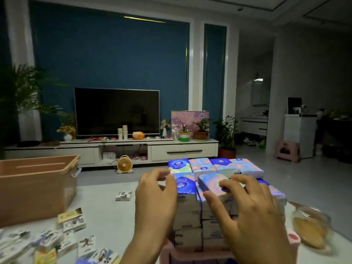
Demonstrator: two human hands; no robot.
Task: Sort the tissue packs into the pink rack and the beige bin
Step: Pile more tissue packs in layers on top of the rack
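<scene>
Large tissue packs in blue and pastel wrappers stand stacked in the pink rack (170, 253) at bottom centre. My right hand (251, 212) grips a tilted pastel tissue pack (211, 181) on top of the stack, fingers over its top and thumb on its near side. My left hand (154, 202) is at the stack's left side, its loosely curled fingers by the edge of a blue pack (185, 184). A back row of packs (202, 165) lies behind. The beige bin (34, 187) stands at the left. Several small tissue packs (74, 223) lie scattered at lower left.
One small pack (123, 196) lies alone on the white table between bin and rack. A glass bowl (310, 225) with something yellow-brown sits right of the rack. Beyond the table are a TV cabinet (171, 151), a small fan and potted plants.
</scene>
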